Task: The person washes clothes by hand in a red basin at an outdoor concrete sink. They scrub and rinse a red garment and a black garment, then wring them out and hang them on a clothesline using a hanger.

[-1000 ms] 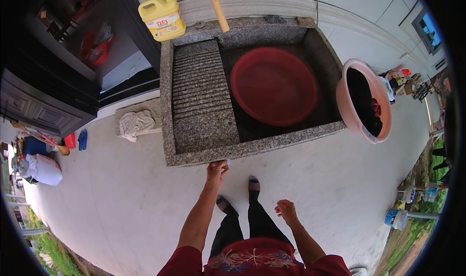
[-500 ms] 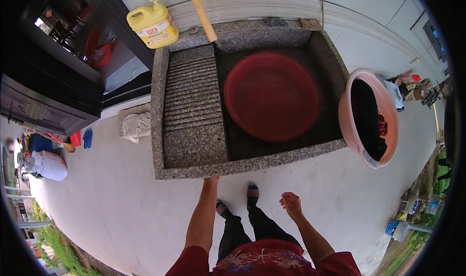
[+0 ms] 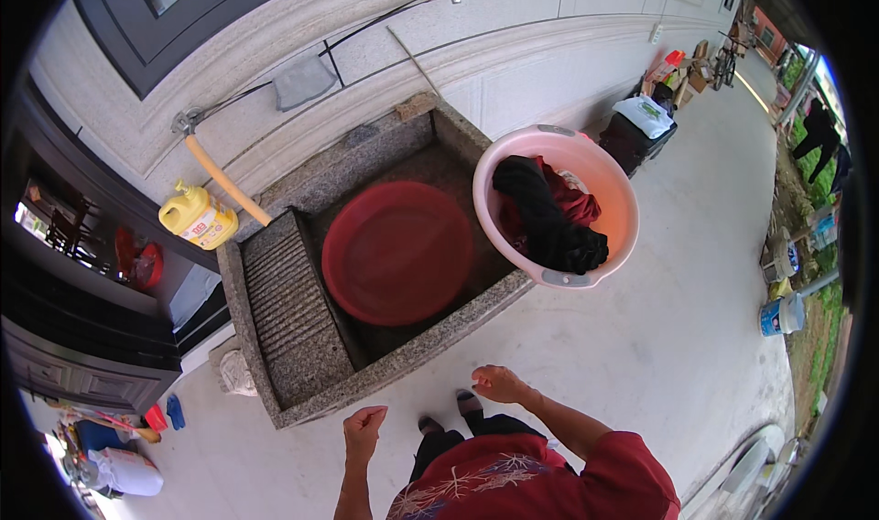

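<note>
Just in front of the sink's near edge hangs my left hand (image 3: pixel 364 431), fingers curled closed, with nothing visible in it. My right hand (image 3: pixel 499 384) is raised to the right of it, its fingers also curled in and apparently empty. Neither touches anything. Beyond them stands the grey stone sink (image 3: pixel 420 338), with a ridged washboard slope (image 3: pixel 291 305) on its left. A dark red basin (image 3: pixel 398 253) sits in the sink's well. On the sink's right corner rests a pink tub (image 3: pixel 621 218) holding black clothing (image 3: pixel 540 211) and dark red clothing (image 3: pixel 575 200).
A yellow pump jug (image 3: pixel 198 218) stands at the sink's far left corner, beside an orange hose (image 3: pixel 226 182) from a wall tap. A black bin (image 3: pixel 632 140) stands by the wall. At left, an open dark door (image 3: pixel 82 373) borders the pale concrete floor (image 3: pixel 678 373).
My view has turned to the right, so the sink appears tilted and further left. My left hand has come away from the sink's front edge, and my right hand has risen closer to it.
</note>
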The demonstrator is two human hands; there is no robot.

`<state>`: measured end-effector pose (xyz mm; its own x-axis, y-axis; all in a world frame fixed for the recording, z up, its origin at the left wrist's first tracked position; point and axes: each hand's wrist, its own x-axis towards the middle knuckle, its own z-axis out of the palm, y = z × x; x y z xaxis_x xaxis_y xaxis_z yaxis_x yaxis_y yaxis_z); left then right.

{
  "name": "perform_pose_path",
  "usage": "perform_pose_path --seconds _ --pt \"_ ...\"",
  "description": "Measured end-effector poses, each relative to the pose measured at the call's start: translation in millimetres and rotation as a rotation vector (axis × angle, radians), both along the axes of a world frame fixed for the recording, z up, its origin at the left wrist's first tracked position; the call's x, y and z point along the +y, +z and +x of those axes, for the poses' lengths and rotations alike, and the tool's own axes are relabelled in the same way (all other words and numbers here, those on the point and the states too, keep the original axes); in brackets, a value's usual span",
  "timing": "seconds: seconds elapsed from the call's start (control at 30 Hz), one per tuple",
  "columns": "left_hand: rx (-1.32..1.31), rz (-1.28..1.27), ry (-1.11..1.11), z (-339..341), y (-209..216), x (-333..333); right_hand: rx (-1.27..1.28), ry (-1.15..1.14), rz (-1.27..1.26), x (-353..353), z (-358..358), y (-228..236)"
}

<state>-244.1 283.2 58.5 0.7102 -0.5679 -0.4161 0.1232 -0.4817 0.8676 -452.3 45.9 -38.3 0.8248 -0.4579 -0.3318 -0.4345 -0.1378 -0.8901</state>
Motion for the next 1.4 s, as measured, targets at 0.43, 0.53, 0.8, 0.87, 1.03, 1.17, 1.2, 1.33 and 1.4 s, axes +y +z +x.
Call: perform_pose_path --seconds 0.43,0.53,0.8,0.87,1.03,1.17,1.2,1.33,1.4 --pt "-0.019 -0.212 -0.259 50 72 -180 -0.176 -1.231 0.301 -124 -116 107" --pt "0.016 -0.246 -0.37 49 65 -212 -0.264 -1.275 0.247 -141 -117 137" --pt "0.272 -0.294 -0.362 25 72 -318 -0.278 -1.228 -0.075 -241 -117 175" --pt "0.324 -0.323 -0.305 9 77 -348 -0.172 -1.113 -0.262 -282 -123 159" --pt "0.312 -0.51 -0.106 7 61 -396 -0.022 -0.875 -0.396 -350 -99 159" --pt "0.109 -0.403 0.028 -9 51 -406 0.081 -0.892 -0.326 -360 -78 148" --pt "0.086 -0.404 -0.007 -17 59 -403 0.118 -0.889 -0.274 -356 -73 148" --pt "0.004 -0.384 0.033 -48 75 -442 0.0 -0.834 -0.231 -360 -76 140" --pt "-0.031 -0.367 0.057 -52 77 -460 0.006 -0.818 -0.218 -362 -71 136"
